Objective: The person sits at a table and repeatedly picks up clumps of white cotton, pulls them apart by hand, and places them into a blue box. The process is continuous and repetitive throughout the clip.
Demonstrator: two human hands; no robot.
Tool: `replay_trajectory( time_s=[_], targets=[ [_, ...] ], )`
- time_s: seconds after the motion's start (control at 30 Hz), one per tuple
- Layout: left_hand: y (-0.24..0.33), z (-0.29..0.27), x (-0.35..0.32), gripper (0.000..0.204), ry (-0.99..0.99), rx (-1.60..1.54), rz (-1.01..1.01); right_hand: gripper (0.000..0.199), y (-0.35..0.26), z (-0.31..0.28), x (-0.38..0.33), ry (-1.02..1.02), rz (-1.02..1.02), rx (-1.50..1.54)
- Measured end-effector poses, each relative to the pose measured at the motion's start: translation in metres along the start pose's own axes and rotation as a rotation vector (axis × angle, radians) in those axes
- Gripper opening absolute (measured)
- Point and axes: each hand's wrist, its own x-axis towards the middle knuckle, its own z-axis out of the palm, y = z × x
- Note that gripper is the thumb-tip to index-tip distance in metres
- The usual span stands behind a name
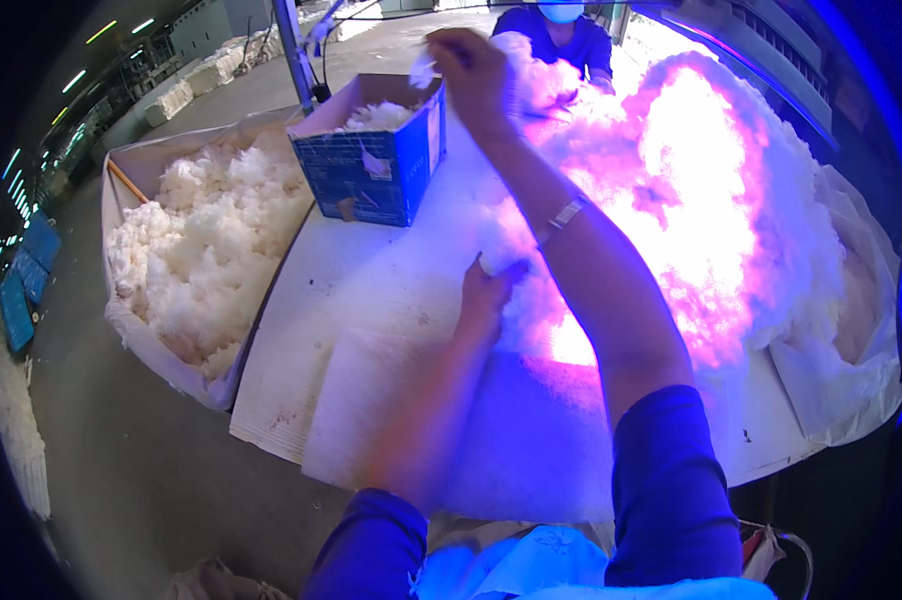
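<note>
My right hand (pixel 471 80) is raised over the right rim of a blue cardboard box (pixel 371 175), its fingers pinching a small tuft of cotton (pixel 424 68). Loose white cotton (pixel 379 117) shows inside the box. Lower down, my left hand (pixel 485 292) is at the left edge of a large cotton heap (pixel 691 200), with white fluff (pixel 501 258) between thumb and fingers. Strong pink-violet light washes out much of the heap. Both hands are over a pale table (pixel 281 340).
Left of the table stands a cloth-lined bin (pixel 136 325) full of cotton (pixel 211 250). A metal post (pixel 293 55) rises behind the box. Across the heap a person (pixel 561 40) in dark clothing is at work. A pale fibre sheet (pixel 361 390) lies at the table's near edge.
</note>
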Motion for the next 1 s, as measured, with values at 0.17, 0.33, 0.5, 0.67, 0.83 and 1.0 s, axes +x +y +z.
replay_trajectory(
  time_s=[0.17, 0.33, 0.5, 0.67, 0.83, 1.0],
  targets=[
    [0.008, -0.006, 0.008, 0.053, 0.109, 0.05, 0.05, 0.032, 0.041, 0.038, -0.002, -0.524, -0.108, -0.449],
    [0.005, -0.006, 0.01, 0.056, 0.225, -0.06, 0.198, 0.04, 0.014, -0.036, -0.042, -0.514, 0.235, -0.082],
    [0.004, -0.002, 0.012, 0.045, 0.19, -0.163, 0.271, 0.055, -0.023, -0.111, -0.147, -0.564, 0.622, -0.289],
    [0.0, -0.003, 0.005, 0.037, 0.012, -0.391, 0.106, 0.033, -0.007, -0.131, -0.177, -0.153, 0.949, 0.142],
    [0.006, -0.012, 0.004, 0.041, 0.092, -0.347, 0.239, 0.034, 0.015, -0.177, -0.176, 0.081, 0.992, 0.705],
    [0.002, -0.039, 0.009, 0.018, -0.403, -0.369, 0.09, 0.034, 0.025, -0.19, -0.184, -0.039, 1.017, 1.217]
  ],
)
